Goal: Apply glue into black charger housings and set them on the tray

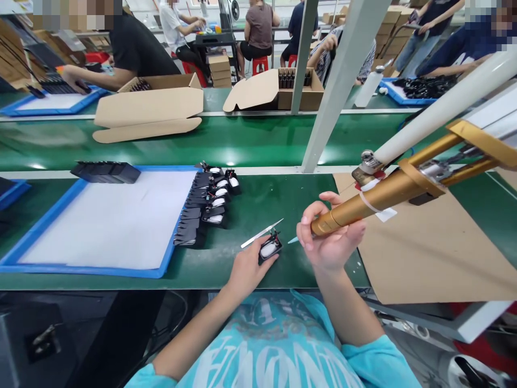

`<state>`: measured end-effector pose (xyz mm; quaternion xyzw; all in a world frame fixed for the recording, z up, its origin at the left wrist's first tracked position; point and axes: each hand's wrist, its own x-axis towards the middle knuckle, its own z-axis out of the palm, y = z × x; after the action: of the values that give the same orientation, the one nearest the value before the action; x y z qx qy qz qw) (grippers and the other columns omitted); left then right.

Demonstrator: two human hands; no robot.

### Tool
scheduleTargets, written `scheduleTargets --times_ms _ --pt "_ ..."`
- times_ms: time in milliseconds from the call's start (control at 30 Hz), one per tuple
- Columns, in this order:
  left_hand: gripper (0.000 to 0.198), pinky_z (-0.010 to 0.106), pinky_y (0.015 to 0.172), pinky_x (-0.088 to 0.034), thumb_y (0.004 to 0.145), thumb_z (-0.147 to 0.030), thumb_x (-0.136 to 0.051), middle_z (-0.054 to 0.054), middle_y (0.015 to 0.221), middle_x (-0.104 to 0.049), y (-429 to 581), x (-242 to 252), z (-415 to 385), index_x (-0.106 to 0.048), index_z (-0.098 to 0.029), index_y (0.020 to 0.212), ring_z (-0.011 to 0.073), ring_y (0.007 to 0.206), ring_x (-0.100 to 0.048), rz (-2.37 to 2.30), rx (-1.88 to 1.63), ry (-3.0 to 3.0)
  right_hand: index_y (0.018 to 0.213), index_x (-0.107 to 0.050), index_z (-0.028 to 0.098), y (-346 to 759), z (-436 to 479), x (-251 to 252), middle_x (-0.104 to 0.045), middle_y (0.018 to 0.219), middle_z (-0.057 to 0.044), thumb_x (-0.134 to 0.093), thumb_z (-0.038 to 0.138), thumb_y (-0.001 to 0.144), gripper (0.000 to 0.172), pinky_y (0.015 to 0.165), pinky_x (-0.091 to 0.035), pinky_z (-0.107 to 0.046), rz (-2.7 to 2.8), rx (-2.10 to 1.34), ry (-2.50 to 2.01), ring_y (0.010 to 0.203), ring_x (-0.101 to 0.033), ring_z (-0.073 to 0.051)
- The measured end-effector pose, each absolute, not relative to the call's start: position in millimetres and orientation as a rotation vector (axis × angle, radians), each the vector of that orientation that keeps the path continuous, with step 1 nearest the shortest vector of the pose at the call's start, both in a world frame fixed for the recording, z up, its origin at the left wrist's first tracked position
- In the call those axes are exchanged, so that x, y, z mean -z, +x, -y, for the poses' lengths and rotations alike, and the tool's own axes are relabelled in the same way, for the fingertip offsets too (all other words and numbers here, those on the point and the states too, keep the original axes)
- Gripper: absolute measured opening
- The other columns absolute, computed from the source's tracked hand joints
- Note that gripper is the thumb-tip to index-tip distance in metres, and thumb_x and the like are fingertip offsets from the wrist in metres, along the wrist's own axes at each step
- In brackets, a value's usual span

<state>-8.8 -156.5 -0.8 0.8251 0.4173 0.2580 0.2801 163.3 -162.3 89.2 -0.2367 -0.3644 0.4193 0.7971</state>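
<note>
My left hand grips a small black housing with a pale rounded part and thin wires inside, resting on the green bench. Just above that hand lies a pair of metal tweezers. In my right hand is a gold-coloured dispensing gun with a thin light-blue tip, my fingers curled around its lower end. The tip points left and down, a short way from the housing and apart from it. A cluster of similar black housings, some with pale parts showing, stands further left.
A blue-rimmed tray with a white sheet lies left, black housings at its back edge. Cardboard covers the bench at right. A grey metal post rises behind my right hand. Beyond the green belt, people work among open boxes.
</note>
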Motion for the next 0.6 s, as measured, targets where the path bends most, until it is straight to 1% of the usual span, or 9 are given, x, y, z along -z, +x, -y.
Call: scheduleTargets --times_ms 133,267,433,600 --pt "0.042 0.032 0.077 -0.055 0.089 -0.029 -0.064 0.007 0.108 -0.071 -5 -15 152 -0.047 -0.020 0.126 0.0225 0.093 -0.070 -1.100 -0.755 2.277 0.110 -0.057 0.028 159 163 -91 -0.064 0.074 0.004 -0.044 0.070 0.085 0.050 0.029 -0.034 -0.019 0.762 -0.917 -0.490 0.029 -0.043 -0.005" --pt "0.036 0.029 0.073 -0.053 0.086 -0.029 -0.067 0.004 0.102 -0.069 -3 -27 151 -0.052 -0.022 0.118 0.0198 0.087 -0.068 -1.048 -0.766 2.289 0.107 -0.057 0.028 156 161 -91 -0.064 0.077 0.004 -0.045 0.069 0.085 0.049 0.029 -0.036 -0.019 0.744 -0.911 -0.480 0.030 -0.045 -0.006" --pt "0.032 0.029 0.073 -0.050 0.083 -0.028 -0.069 0.003 0.098 -0.066 -3 -32 148 -0.055 -0.022 0.111 0.0185 0.085 -0.063 -1.036 -0.823 2.266 0.104 -0.056 0.027 158 160 -90 -0.063 0.077 0.004 -0.044 0.068 0.086 0.046 0.029 -0.037 -0.020 0.728 -0.896 -0.501 0.030 -0.046 -0.006" --pt "0.034 0.028 0.072 -0.050 0.082 -0.028 -0.068 0.003 0.098 -0.066 -1 -37 147 -0.055 -0.021 0.112 0.0177 0.084 -0.064 -1.031 -0.852 2.215 0.104 -0.055 0.027 157 159 -92 -0.062 0.076 0.004 -0.044 0.068 0.086 0.046 0.030 -0.038 -0.021 0.708 -0.893 -0.528 0.031 -0.046 -0.006"
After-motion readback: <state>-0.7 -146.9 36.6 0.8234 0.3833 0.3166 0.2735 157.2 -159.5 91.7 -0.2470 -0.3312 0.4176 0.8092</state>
